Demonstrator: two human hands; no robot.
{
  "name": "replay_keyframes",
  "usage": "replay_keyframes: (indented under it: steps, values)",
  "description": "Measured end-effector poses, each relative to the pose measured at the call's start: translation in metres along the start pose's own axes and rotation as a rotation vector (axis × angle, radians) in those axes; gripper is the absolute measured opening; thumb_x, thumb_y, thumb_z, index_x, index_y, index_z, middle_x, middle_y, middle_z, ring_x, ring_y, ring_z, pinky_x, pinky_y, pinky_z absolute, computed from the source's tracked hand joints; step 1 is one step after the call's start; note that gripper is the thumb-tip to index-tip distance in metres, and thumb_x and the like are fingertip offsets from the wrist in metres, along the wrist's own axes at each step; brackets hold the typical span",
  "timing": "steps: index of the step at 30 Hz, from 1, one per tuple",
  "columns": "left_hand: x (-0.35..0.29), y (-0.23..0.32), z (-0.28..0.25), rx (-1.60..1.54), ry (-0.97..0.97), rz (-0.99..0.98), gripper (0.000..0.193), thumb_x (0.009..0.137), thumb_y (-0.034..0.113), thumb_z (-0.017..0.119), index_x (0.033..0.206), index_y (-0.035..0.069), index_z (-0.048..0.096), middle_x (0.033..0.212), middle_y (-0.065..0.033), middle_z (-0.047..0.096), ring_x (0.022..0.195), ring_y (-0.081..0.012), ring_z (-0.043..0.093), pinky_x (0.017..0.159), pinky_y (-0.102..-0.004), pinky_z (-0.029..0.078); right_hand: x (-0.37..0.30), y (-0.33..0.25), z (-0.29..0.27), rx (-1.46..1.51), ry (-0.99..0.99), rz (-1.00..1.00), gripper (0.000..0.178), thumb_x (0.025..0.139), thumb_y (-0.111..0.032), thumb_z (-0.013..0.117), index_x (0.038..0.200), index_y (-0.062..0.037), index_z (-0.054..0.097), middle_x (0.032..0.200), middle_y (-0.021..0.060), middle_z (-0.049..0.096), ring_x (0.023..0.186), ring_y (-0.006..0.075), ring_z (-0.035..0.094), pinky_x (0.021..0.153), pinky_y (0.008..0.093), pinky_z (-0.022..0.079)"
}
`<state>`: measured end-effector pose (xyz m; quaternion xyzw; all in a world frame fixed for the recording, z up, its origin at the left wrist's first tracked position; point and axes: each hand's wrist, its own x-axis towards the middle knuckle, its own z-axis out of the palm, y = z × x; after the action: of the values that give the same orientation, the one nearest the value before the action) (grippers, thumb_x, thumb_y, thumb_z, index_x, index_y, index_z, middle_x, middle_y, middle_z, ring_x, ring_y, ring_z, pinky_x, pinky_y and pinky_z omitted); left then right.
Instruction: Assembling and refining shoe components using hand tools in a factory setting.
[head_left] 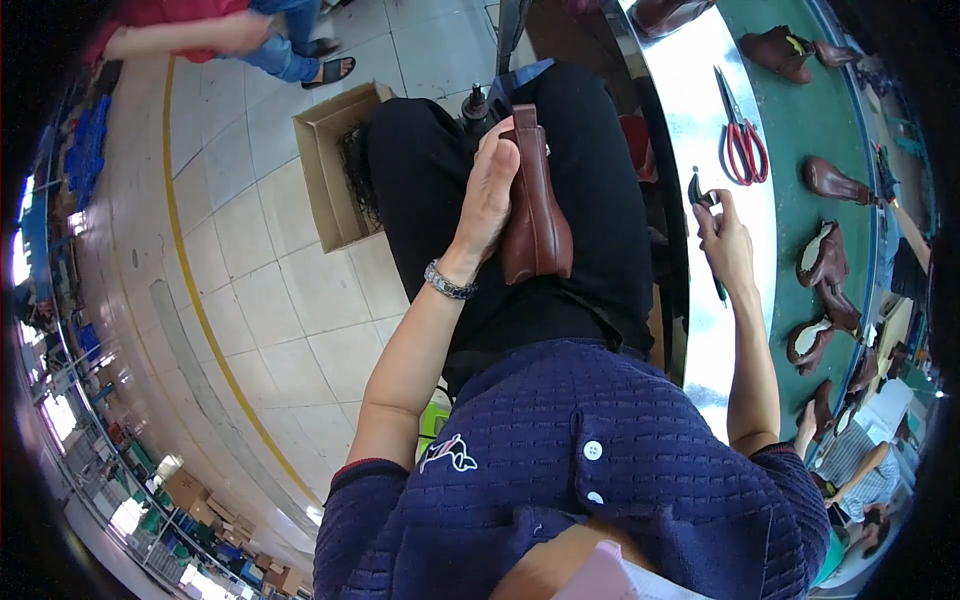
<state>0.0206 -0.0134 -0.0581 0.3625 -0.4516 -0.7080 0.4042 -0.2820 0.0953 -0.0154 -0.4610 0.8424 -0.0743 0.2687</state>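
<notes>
My left hand [488, 190] is closed on a brown leather boot [537, 215] above my lap, thumb along its side. A pull tab stands up at the boot's far end. Over the metal bench to the right, my right hand [728, 240] has its fingers closed round a small dark tool with a curved tip [699, 190]; its exact kind I cannot make out. Scissors with red handles [744, 150] lie on the bench beyond that hand, blades pointing away.
The shiny metal bench [705, 340] borders a green conveyor belt [790, 120] carrying several brown boots [836, 180]. An open cardboard box [335, 185] with dark scraps stands left of my knees. A dark upright post [475, 103] rises between them. A person in red [190, 35] is at far left.
</notes>
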Motion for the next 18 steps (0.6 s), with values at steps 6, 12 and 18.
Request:
replay_keyframes:
  steps: [6, 12, 18]
  values:
    - [-0.004, 0.003, 0.001, 0.019, -0.011, -0.013, 0.083, 0.087, 0.073, 0.041, 0.138, 0.008, 0.038, 0.114, -0.0090, 0.056, 0.101, -0.0158, 0.058, 0.090, -0.0328, 0.049, 0.014, 0.026, 0.012, -0.250, 0.190, -0.026, 0.035, 0.096, -0.017, 0.052, 0.131, -0.0193, 0.047, 0.099, 0.0202, 0.063, 0.084, 0.0315, 0.067, 0.071, 0.0445, 0.052]
    - [-0.016, 0.004, -0.003, -0.143, -0.051, -0.035, 0.098, 0.082, 0.072, 0.055, 0.149, 0.010, 0.021, 0.130, -0.0100, 0.046, 0.115, -0.0180, 0.049, 0.098, -0.0326, 0.042, 0.011, 0.024, 0.009, -0.369, 0.240, -0.084, 0.041, 0.093, -0.014, 0.057, 0.132, -0.0213, 0.050, 0.109, 0.0168, 0.060, 0.098, 0.0314, 0.063, 0.077, 0.0445, 0.052]
    - [-0.024, 0.011, -0.004, -0.098, -0.095, -0.073, 0.102, 0.075, 0.072, 0.064, 0.147, 0.012, 0.025, 0.132, -0.0094, 0.045, 0.116, -0.0191, 0.049, 0.098, -0.0335, 0.043, -0.019, -0.073, -0.009, 0.240, -0.173, -0.381, 0.045, 0.089, -0.028, 0.067, 0.128, -0.0073, 0.058, 0.126, 0.0163, 0.059, 0.113, 0.0281, 0.059, 0.094, 0.0398, 0.048]
